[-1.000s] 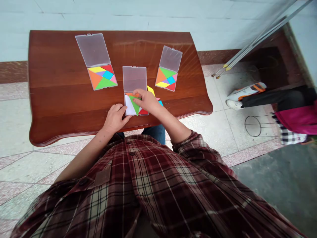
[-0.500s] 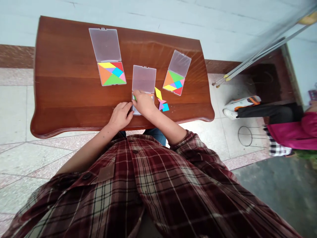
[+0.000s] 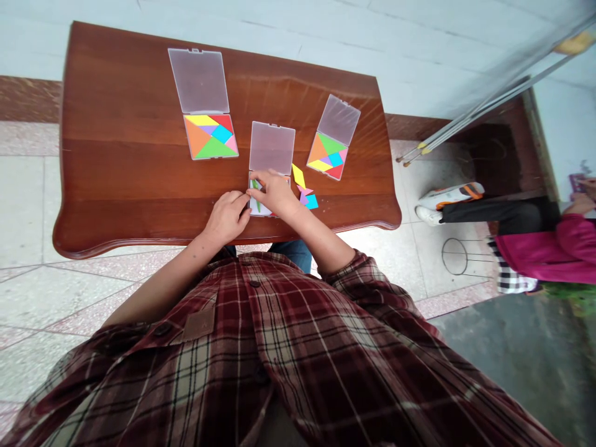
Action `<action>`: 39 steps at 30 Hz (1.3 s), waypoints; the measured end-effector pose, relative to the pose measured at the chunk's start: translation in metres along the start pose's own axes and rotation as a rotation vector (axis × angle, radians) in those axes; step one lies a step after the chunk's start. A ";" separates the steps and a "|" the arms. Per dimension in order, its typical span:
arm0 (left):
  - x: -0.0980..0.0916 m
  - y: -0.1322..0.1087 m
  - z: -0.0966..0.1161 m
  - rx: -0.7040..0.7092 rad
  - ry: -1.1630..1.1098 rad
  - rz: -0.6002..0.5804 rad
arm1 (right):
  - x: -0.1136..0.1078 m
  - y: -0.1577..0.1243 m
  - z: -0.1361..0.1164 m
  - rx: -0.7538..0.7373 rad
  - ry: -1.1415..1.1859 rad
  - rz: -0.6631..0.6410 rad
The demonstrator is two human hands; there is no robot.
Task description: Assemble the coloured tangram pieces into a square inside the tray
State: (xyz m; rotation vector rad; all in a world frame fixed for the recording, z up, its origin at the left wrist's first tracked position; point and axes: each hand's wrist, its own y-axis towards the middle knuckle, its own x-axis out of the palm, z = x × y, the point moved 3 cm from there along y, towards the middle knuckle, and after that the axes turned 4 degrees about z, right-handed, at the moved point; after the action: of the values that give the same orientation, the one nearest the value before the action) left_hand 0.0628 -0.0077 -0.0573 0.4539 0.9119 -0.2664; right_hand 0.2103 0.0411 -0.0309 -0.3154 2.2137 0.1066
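Observation:
In the head view, an open clear tangram case (image 3: 272, 149) lies at the table's near middle, lid folded back. My left hand (image 3: 227, 217) grips the left edge of its tray, finger and thumb at the rim. My right hand (image 3: 277, 194) bends over the tray, thumb and fingers closed on a green tangram piece (image 3: 257, 200) that stands tilted inside. Bits of orange and red show around my right hand, which hides much of the tray. Beside the case lie a yellow parallelogram (image 3: 298, 177), a pink triangle (image 3: 305, 190), a purple piece (image 3: 303, 198) and a blue square (image 3: 311, 202).
Two more open cases with filled trays lie farther back, one tangram (image 3: 211, 136) at left and another tangram (image 3: 328, 155) at right. The brown wooden table (image 3: 130, 155) has a curved front edge. At right a person in a magenta top (image 3: 544, 254) sits near leaning crutches (image 3: 465, 115).
My right hand has shifted slightly right and its fingers have drawn back, so more of the green piece and the tray shows. My left hand stays at the case's edge.

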 end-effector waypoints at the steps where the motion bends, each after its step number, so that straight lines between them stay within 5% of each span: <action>1: 0.000 0.000 0.000 0.003 0.004 0.002 | 0.001 0.000 0.000 0.004 0.008 -0.009; 11: 0.001 0.000 -0.003 0.039 -0.006 0.026 | 0.001 0.001 0.003 -0.068 0.037 0.037; 23: -0.001 0.000 -0.002 0.048 0.018 0.039 | -0.010 -0.014 0.026 0.124 0.031 0.100; 39: -0.002 0.000 0.000 0.032 0.021 0.011 | -0.015 -0.031 0.006 0.124 -0.303 -0.097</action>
State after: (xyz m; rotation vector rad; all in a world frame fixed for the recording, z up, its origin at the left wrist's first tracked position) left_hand 0.0619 -0.0073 -0.0561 0.4925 0.9265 -0.2670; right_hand 0.2315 0.0153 -0.0217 -0.3155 1.8925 -0.0338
